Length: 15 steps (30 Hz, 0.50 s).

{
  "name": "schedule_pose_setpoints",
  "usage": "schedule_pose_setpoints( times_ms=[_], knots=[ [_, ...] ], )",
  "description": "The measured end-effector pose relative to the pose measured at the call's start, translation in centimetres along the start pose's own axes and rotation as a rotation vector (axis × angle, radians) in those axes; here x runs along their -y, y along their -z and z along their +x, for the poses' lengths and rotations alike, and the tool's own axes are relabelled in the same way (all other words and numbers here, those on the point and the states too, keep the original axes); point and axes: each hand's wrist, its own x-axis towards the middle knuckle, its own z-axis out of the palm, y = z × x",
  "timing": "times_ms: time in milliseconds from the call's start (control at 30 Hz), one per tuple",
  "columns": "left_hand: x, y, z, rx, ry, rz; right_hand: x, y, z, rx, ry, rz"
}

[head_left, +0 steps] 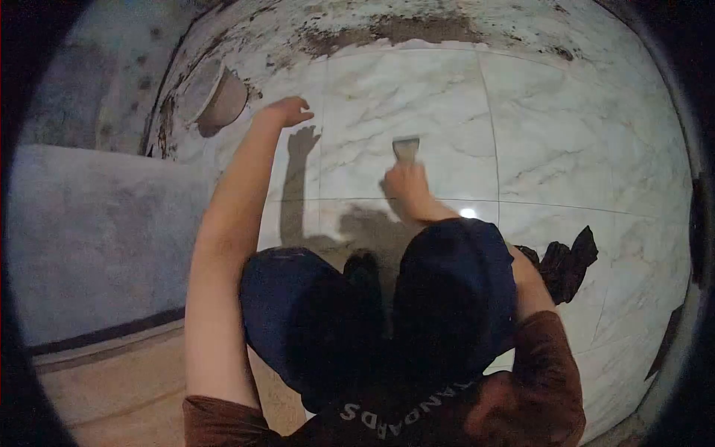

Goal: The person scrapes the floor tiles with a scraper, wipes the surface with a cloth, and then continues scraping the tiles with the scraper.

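My right hand (407,182) is closed round the handle of a scraper (406,148), its flat blade pointing away from me over a marbled floor tile (410,97). Whether the blade touches the tile I cannot tell. Farther left, my left hand (288,112) hangs above the tiles with its fingers apart and nothing in them. Its shadow falls on the floor beside it. My knees in dark trousers are between my two arms.
A tilted bucket (223,100) lies at the upper left. Dark dirt (424,30) covers the floor's far edge. A crumpled black cloth or bag (567,264) lies right of my knee. A grey wall or slab (112,238) stands at the left.
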Motion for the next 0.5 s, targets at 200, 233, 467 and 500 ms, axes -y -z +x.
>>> schedule_pose_setpoints(
  times_ms=[200,233,467,500],
  knots=[
    [-0.8,-0.2,-0.4,0.002,-0.045,-0.246,-0.6,7.3,-2.4,-0.03,0.116,-0.196],
    [-0.5,-0.3,-0.3,0.021,-0.026,-0.187,0.4,6.0,-3.7,0.106,0.011,-0.151],
    [-1.6,0.4,0.5,0.091,0.094,-0.069,-7.1,3.2,0.9,-0.095,-0.058,-0.147],
    [-2.5,0.9,0.2,0.049,0.04,-0.131,-7.3,3.3,1.4,0.0,-0.124,-0.103]
  ],
)
